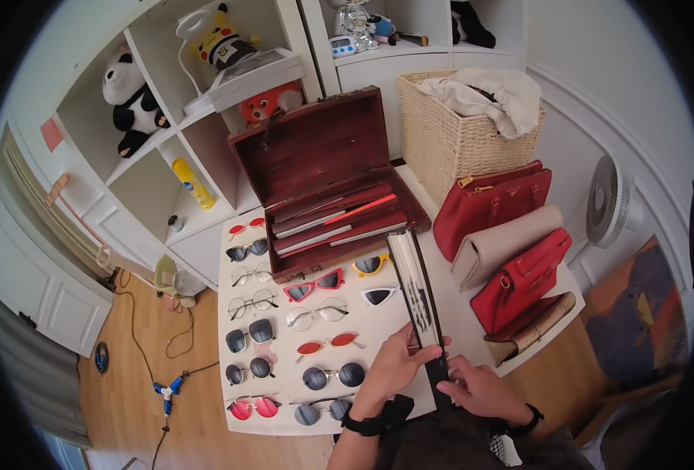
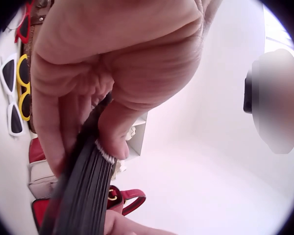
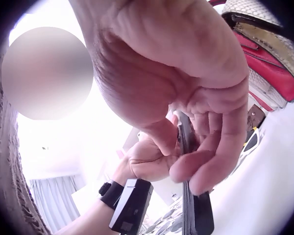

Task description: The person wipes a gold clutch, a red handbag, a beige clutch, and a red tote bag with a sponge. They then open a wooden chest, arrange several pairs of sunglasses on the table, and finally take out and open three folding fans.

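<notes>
A thick book-like object with dark covers [image 1: 418, 294] and pale page edges stands on edge above the table, between the glasses and the bags. The left hand [image 1: 398, 362] grips it around its middle, thumb on the near edge. Close by, the right hand [image 1: 476, 385] pinches its lower end between thumb and fingers. In the left wrist view the left hand [image 2: 117, 63] holds the stack of dark leaves [image 2: 83, 191], thumb pressed on the edge. In the right wrist view the right hand [image 3: 186, 88] has thumb and fingers on either side of the dark object [image 3: 188, 205].
Rows of glasses [image 1: 332, 377] lie on the white table [image 1: 284, 421]. Behind them an open wooden case [image 1: 327, 157] holds flat items. Red and beige bags [image 1: 492, 200] stand on the right beside a wicker basket [image 1: 464, 145]; a fan [image 1: 607, 200] is farther right.
</notes>
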{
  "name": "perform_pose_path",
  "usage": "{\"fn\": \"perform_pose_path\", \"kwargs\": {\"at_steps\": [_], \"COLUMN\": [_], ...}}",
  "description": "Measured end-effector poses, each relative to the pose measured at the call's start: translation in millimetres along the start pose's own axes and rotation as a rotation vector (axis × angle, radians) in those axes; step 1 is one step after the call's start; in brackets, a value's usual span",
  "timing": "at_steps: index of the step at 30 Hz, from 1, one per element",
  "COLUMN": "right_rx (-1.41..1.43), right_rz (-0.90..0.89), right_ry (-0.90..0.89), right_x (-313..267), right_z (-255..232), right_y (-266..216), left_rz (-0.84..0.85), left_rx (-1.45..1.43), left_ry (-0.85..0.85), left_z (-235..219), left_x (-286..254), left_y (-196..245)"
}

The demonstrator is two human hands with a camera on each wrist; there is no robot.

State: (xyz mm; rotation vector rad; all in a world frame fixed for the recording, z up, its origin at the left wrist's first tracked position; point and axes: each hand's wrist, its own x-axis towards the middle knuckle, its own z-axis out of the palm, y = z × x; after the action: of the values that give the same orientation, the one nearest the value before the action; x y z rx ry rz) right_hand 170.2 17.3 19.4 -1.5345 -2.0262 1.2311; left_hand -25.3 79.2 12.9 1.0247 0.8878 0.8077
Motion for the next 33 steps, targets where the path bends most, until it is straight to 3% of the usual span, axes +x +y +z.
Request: {"fn": "perform_pose_path", "kwargs": {"at_steps": [5,10,13,17,22,29,33], "right_rx": [0.143,0.282,0.322,0.328,0.306,0.222,0.183], "right_rz": [-0.005,-0.038,-0.038,-0.061,-0.019,-0.035,-0.165], "right_ry": [-0.071,0.016,0.018,0.056,0.046,0.051,0.02], "right_x": [3.1,1.3,3.7,6.3,10.9,16.3,18.0], "right_z": [-8.1,1.1,1.2,5.8,7.5,15.8,6.1], "right_y": [-6.7,-13.1,-16.6,-25.3,-30.9,-24.4,-29.8], "left_rz": [-0.01,0.004,0.013,0.006,0.116,0.112,0.123], "left_rx": [0.018,0.328,0.369,0.306,0.392,0.561,0.541], "left_ry": [-0.02,0.125,0.189,0.217,0.338,0.422,0.425], "left_z": [3.3,0.7,6.2,7.5,6.1,8.4,6.6], "left_x": [-20.3,-30.1,-34.0,-40.5,-45.3,-51.8,-57.8], "left_y": [13.2,-1.4,5.9,9.7,3.3,8.0,11.6]}}
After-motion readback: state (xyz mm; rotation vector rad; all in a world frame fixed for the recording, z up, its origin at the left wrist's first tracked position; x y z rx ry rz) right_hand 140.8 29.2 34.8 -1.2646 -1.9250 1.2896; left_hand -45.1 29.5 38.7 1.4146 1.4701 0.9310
